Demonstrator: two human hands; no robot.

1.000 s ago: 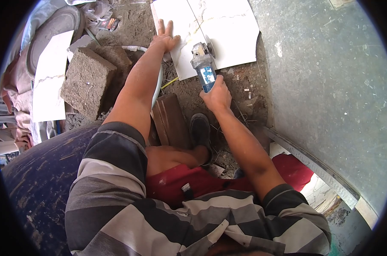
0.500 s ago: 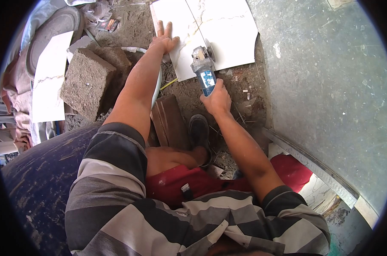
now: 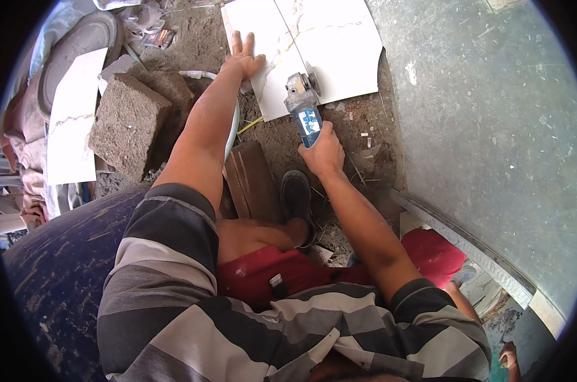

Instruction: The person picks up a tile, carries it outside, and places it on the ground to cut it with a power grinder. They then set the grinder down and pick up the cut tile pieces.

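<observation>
My left hand [image 3: 242, 60] lies with spread fingers on the left edge of a white veined tile [image 3: 339, 44], pressing on its surface. A dark line runs down the tile from its top edge to the grinder. My right hand [image 3: 324, 151] is wrapped round the blue body of an angle grinder [image 3: 306, 118]. The grinder's disc [image 3: 312, 77] stands on edge at the lower end of that line, over the tile. Whether the disc touches the tile cannot be made out.
Rough blocks [image 3: 128, 124] and another white tile piece [image 3: 75, 121] lie at the left. A dark blue drum [image 3: 65, 274] is at lower left. A grey slab [image 3: 485, 121] fills the right, with a metal strip [image 3: 466, 248] below. Another person's hand [image 3: 508, 355] shows at lower right.
At the lower right, another person's hand and a foot have come into view. My hands and the grinder have hardly moved.
</observation>
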